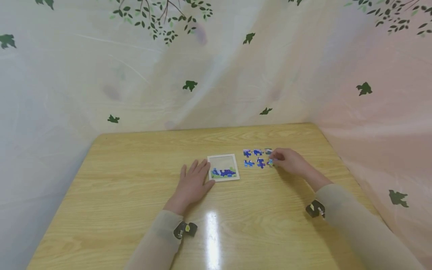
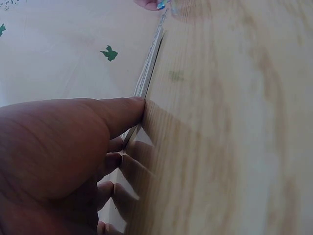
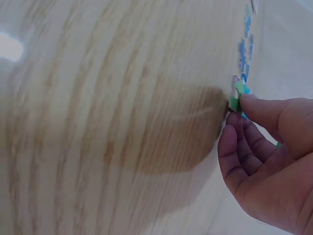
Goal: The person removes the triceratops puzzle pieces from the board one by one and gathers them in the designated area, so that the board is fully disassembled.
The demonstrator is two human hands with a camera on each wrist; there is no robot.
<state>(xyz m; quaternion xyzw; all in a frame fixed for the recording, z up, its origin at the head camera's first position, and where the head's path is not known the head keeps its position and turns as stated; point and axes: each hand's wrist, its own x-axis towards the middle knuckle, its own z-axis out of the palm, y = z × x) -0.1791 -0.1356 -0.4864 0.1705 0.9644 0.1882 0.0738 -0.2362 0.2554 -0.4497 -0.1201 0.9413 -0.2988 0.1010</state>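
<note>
My left hand (image 1: pixel 193 184) lies with fingers spread on the table, its fingertips and thumb against the left side of a white-rimmed puzzle frame (image 1: pixel 237 170). Along the frame's lower part, joined pieces show a blue-purple picture on green; the upper part shows a bare pale base. My right hand (image 1: pixel 289 161) pinches a green and blue puzzle piece (image 3: pixel 238 95) between thumb and fingers, close over the table at the right end of the loose pieces. In the left wrist view the left thumb (image 2: pixel 124 113) presses at the frame's edge (image 2: pixel 149 68).
Several loose blue-purple puzzle pieces (image 1: pixel 260 162) lie in two rows right of the frame. The wooden table (image 1: pixel 135 157) ends at a pale curtain (image 1: pixel 152 93) with leaf prints, which also hangs along the right side. Small cameras are strapped to both wrists.
</note>
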